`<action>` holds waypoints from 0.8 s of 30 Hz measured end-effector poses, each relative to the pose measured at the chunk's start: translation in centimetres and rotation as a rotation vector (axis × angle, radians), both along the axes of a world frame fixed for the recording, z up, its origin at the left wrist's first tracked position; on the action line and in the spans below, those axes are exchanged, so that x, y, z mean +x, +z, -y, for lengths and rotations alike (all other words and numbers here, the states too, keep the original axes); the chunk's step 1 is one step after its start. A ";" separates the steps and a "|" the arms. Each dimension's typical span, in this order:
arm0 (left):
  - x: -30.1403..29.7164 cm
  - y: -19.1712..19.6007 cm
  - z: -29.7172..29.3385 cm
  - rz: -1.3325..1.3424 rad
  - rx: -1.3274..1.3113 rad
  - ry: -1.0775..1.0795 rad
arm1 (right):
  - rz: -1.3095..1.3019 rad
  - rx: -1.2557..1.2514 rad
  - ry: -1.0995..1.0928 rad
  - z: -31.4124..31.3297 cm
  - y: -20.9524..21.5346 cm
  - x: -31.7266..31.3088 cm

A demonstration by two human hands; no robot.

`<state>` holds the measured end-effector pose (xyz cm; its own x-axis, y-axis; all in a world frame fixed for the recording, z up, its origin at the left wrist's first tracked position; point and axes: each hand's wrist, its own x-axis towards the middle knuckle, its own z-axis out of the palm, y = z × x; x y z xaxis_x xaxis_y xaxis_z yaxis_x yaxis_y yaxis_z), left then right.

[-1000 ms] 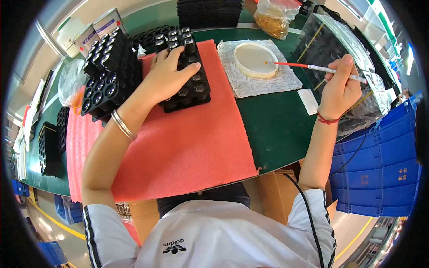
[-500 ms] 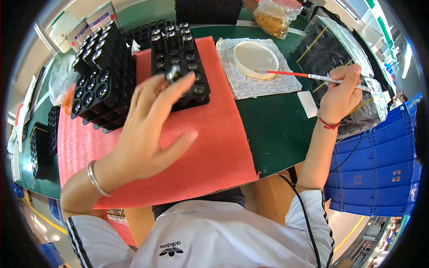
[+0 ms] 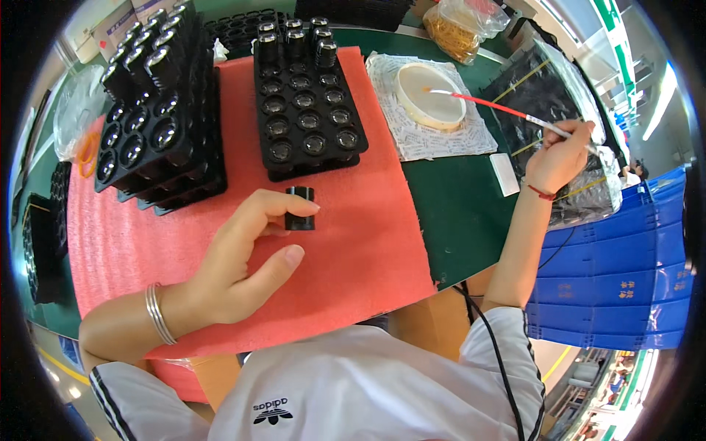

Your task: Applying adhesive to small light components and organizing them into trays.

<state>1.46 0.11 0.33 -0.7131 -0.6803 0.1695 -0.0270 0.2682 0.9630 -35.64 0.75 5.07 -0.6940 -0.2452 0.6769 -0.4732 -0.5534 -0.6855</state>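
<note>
My left hand (image 3: 239, 253) is over the red foam mat (image 3: 360, 250). Its index finger lies across a small black cylinder (image 3: 300, 223), which seems pinched between that finger and the ones behind; the thumb stands apart. Just beyond is a black tray (image 3: 290, 114) of round sockets with shiny-topped parts; several taller black cylinders (image 3: 294, 37) stand at its far end. My right hand (image 3: 560, 158) grips a thin brush (image 3: 491, 105) with a red and white handle. The brush tip is over a shallow round whitish dish (image 3: 434, 95) on a printed sheet (image 3: 471, 143).
Stacked black trays (image 3: 180, 147) stand left, holding more cylinders. Behind the sheet lies a plastic bag of yellow bands (image 3: 452, 33). A plastic-wrapped dark bundle (image 3: 529, 88) and blue crate (image 3: 603, 287) are right. A small white card (image 3: 504, 173) lies beside the sheet.
My left hand has come down and toward me from above the tray, bringing the black cylinder over the mat. The brush tip has lifted slightly, and the view has shifted a little.
</note>
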 end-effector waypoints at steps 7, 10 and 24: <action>0.3 0.1 0.5 -0.077 0.153 -0.027 | -0.328 0.077 -0.381 -1.7 0.6 2.1; 0.3 0.0 0.4 -0.081 0.118 -0.028 | -0.292 0.032 -0.234 -1.2 0.6 2.4; 0.2 -0.2 0.6 -0.103 0.075 0.005 | 0.263 0.060 0.182 1.1 -1.4 -0.6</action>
<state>1.64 -0.44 0.12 -0.6915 -0.6969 0.1901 0.0716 0.1958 0.9780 -36.21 -0.38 3.69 -0.7843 -0.4152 0.4610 -0.1729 -0.5674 -0.8051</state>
